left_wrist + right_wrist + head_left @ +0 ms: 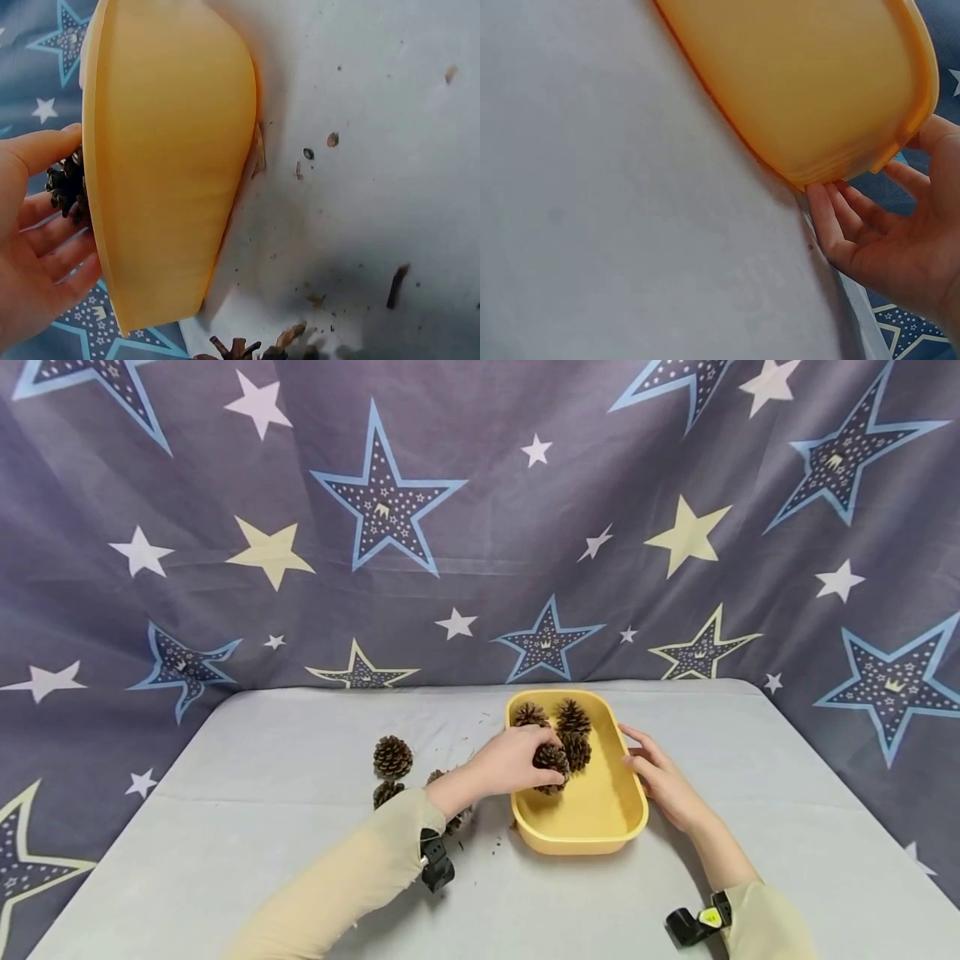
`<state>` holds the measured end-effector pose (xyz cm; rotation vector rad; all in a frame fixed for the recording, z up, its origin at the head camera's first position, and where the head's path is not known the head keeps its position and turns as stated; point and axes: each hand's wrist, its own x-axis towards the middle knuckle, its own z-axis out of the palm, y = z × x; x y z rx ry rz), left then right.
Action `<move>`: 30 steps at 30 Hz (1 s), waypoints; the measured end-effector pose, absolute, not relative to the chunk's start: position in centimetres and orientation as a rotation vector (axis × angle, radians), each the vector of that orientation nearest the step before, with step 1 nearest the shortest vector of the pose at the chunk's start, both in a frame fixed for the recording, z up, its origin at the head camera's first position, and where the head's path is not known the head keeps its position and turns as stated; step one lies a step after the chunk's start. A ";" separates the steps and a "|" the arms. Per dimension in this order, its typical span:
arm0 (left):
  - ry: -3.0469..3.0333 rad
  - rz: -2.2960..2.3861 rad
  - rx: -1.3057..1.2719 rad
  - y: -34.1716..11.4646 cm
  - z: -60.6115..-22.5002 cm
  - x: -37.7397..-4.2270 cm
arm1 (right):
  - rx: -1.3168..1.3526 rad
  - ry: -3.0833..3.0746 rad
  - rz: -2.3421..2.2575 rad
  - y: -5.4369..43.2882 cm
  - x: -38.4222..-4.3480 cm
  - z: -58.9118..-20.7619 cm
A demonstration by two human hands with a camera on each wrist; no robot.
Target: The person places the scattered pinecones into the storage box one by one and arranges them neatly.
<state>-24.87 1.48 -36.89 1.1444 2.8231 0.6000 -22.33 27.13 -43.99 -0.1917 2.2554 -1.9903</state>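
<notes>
Fingers (546, 736) gripping pinecone (551, 766), tub interior (596, 806) headcam only

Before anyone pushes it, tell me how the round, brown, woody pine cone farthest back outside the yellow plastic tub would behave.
That pine cone would probably roll unevenly: its outline is round, but scales jut out. It looks stiff and likely light for its size, with dark gaps between scales. It might shed bits; small brown fragments lie on the pale grey table.
</notes>
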 end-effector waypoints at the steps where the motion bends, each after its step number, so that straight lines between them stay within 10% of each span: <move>1: 2.819 0.592 1.145 1.5 -36.9 -24.8 | -0.190 2.260 -1.987 27.1 -22.3 -44.0; 30: 2.936 0.387 1.063 2.3 -38.3 -25.7 | -0.166 2.238 -1.987 27.1 -22.3 -43.9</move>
